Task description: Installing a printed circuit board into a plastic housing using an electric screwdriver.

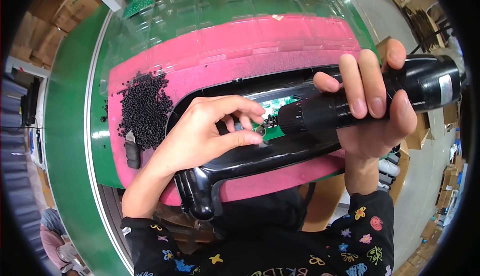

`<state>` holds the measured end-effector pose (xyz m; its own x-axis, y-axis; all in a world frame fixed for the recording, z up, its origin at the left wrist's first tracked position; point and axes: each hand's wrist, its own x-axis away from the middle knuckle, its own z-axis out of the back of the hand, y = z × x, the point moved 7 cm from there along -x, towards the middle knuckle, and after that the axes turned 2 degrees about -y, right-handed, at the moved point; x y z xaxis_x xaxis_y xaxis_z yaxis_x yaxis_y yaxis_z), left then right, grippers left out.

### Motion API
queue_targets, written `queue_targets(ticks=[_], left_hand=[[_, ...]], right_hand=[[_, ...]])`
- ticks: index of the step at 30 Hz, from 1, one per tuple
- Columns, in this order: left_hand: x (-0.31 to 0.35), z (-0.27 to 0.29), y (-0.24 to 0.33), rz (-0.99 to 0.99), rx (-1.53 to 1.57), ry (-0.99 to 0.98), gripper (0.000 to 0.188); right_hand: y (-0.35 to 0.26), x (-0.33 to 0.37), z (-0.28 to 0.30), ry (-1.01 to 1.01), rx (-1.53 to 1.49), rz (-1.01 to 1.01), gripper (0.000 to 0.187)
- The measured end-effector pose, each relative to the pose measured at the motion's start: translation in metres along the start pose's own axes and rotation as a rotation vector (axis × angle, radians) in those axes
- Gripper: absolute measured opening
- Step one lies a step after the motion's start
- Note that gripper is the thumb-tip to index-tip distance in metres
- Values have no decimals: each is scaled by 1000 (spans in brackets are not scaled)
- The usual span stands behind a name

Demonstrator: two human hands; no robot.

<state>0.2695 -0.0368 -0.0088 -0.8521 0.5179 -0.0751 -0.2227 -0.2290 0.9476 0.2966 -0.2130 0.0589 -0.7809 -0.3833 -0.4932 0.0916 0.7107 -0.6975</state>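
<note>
While the right hand held a black cylindrical tool, head view showed its grip wrapped about the barrel, nose aimed left at a green circuit board. Tool glossy at the rear, with a pale label; duller toward the nose. Board lay inside a long, shiny black housing over a pink mat. Left hand reached over, thumb and forefinger curved; could not tell whether that grip pinched anything.

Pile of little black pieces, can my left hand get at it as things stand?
Likely yes: the pile lies on the pink mat, left of your left hand, with nothing seen covering it, though that hand would first have to leave the circuit board.
</note>
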Motion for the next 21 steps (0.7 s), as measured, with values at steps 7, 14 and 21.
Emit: queue_targets(ticks=[7, 14, 21], left_hand=[[5, 0, 25, -330, -386, 79, 34], [6, -3, 27, -325, -564, 125, 22], [16, 7, 39, -459, -630, 346, 23]], right_hand=[[16, 5, -6, -37, 39, -2, 33], [15, 9, -10, -95, 111, -9, 36], [4, 8, -17, -18, 155, 74, 35]])
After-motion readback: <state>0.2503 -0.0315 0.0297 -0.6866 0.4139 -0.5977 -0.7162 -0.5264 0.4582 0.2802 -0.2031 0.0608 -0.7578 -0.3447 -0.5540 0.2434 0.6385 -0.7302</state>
